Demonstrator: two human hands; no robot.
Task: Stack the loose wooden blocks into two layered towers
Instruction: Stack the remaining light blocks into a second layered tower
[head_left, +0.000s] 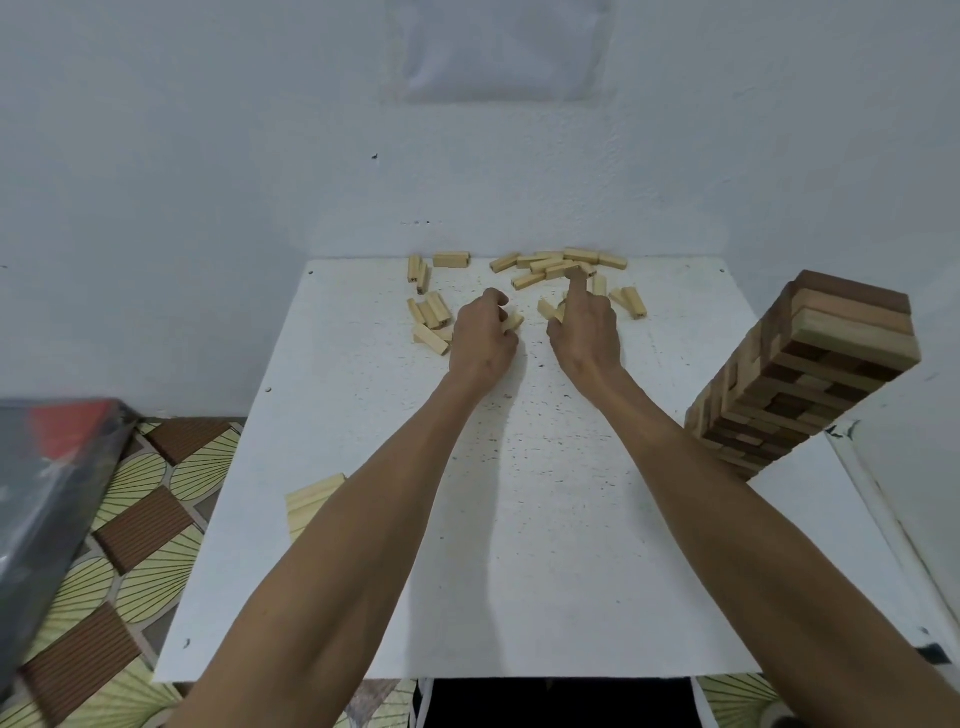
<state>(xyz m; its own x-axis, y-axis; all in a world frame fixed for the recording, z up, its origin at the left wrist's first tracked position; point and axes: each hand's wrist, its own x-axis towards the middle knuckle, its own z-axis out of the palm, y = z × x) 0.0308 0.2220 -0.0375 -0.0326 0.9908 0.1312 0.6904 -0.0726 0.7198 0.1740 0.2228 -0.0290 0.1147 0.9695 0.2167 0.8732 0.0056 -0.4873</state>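
Head view showed the loose blocks (558, 265) scattered along the far edge of the table (545, 519), close to the wall (260, 156). The left hand (485, 335) had its grip curled round one pale block (513, 322), beside a small cluster of others. The right hand (587, 330) stretched its index finger (576, 288) onto a block in the far pile. Its other fingers were curled over two blocks by the thumb, and whether that grip held them I could not tell.

A tall tower (810, 374) of dark and pale layers stood at the table's right edge, touching or just beside the right forearm. A low layer (311, 501) of pale blocks lay at the near left, partly hidden by the left forearm.

The step looked like gathering blocks for that second tower. It would go best by dragging the far block nearer before lifting, collecting blocks lengthwise and parallel, and keeping the right elbow away from the tall tower when drawing back.
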